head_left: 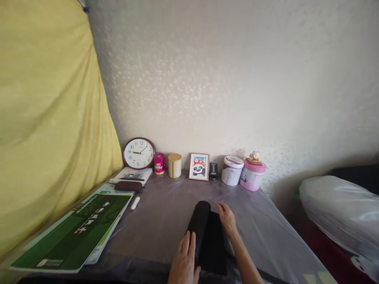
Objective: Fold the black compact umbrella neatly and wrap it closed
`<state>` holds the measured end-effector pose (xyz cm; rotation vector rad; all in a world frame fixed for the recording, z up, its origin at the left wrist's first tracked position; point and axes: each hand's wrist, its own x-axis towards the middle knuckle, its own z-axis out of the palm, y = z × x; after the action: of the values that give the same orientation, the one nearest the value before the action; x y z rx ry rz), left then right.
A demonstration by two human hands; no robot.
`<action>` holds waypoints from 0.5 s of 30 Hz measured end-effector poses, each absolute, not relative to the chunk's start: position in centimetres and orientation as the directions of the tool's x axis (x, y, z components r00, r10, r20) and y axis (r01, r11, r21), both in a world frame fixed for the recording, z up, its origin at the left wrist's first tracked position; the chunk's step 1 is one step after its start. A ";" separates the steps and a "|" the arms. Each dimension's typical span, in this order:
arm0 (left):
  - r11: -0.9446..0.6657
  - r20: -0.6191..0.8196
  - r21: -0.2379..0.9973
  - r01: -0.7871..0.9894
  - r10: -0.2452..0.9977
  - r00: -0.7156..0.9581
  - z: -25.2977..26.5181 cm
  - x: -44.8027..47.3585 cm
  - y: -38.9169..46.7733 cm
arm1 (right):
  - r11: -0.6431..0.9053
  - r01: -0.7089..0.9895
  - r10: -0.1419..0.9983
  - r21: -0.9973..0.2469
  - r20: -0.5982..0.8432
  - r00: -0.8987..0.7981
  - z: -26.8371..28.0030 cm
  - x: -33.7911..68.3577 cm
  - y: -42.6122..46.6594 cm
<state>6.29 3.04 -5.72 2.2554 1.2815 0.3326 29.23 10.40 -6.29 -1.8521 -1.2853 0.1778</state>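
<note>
A black sheet, perhaps a mat or cloth, [213,244] lies near the table's front, its left part rolled into a thick tube [199,221]. My left hand [185,256] rests on the near left side of the roll with fingers stretched out and the thumb toward the flat part. My right hand [226,217] is at the far right edge of the sheet, fingers slightly curved and not visibly gripping anything. Whether its fingertips touch the sheet is hard to see. A black strip [271,277] runs from under my right forearm toward the front edge.
Green books [79,232] are stacked at left, with a brown case [128,185] and a white stick-shaped object [135,203] beside them. Along the wall stand a clock [139,153], a pink can [159,163], a yellow-lidded can [175,166], a panda picture [199,167] and two tubs [232,171].
</note>
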 end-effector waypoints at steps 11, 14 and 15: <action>-0.451 0.048 0.540 0.710 0.859 0.510 -5.6 5.5 1.7 | -0.212 0.555 0.870 -0.804 0.104 0.483 -6.6 27.4 3.1; -0.456 0.050 0.538 0.709 0.857 0.513 -5.7 5.6 1.7 | -0.200 0.639 0.871 -0.742 0.164 0.462 -6.2 26.4 2.6; -0.451 0.047 0.541 0.710 0.859 0.510 -5.8 5.7 1.7 | -0.204 0.653 0.876 -0.729 0.162 0.455 -6.2 26.1 2.6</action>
<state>5.68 1.69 -5.78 2.2972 1.2861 0.4368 26.11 2.59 -6.20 -1.9437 -1.2786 0.3713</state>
